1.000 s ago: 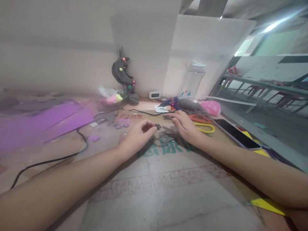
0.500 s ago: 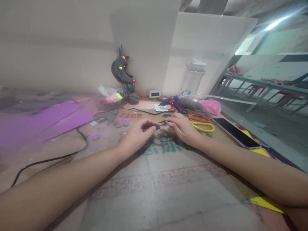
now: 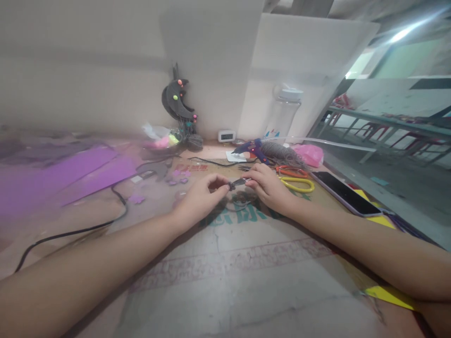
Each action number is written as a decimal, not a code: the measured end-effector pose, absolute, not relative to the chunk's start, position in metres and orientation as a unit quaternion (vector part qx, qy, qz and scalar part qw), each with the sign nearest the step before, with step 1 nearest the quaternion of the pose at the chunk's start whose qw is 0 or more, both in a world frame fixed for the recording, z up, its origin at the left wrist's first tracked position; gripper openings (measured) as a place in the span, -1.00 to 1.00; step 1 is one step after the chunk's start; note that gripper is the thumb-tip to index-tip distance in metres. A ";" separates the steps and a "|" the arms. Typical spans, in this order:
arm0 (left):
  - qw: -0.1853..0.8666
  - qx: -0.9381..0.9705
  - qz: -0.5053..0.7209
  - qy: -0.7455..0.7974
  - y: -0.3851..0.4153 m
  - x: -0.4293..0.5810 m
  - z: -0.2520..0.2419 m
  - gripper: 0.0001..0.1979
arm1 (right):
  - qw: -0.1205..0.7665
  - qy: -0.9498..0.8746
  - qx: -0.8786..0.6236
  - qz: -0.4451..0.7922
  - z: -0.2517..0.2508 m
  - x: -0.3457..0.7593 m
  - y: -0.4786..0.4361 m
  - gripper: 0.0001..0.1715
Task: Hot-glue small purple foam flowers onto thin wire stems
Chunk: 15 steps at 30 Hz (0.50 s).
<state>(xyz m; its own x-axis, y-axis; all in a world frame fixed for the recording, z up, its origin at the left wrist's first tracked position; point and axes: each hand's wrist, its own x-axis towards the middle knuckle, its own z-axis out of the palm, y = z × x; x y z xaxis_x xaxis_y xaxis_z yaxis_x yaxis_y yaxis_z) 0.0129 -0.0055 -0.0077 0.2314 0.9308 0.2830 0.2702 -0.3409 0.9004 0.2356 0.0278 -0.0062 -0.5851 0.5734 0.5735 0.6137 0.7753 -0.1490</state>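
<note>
Near the middle of the work surface, my left hand [image 3: 207, 195] is closed, pinching a small dark grey piece [image 3: 231, 186] between thumb and fingertips. The piece is too small to make out in detail. My right hand [image 3: 266, 184] grips small snips [image 3: 241, 181], whose dark pointed blades look closed and reach left to the piece. Whether the tips touch it I cannot tell. The handle is hidden inside my right hand. Below the hands, a clear round object [image 3: 241, 199] lies on the printed cardboard [image 3: 225, 272].
Behind my hands are a glue gun [image 3: 253, 149], grey yarn [image 3: 282, 154], a small clock [image 3: 226, 136] and a bottle [image 3: 283, 112]. Yellow-handled scissors [image 3: 298, 184] and a phone [image 3: 345, 193] lie right. At left are purple sheets [image 3: 98, 173], a black cable [image 3: 70, 233] and a moon-shaped pincushion [image 3: 178, 99].
The blades of the snips, slightly apart before, are now together beside the small grey piece. Both hands stay almost in place.
</note>
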 end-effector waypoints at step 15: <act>0.391 0.687 0.428 0.439 -0.006 0.013 -0.009 -0.85 | 0.349 -0.870 -0.349 -0.013 -0.004 0.235 0.026 -0.53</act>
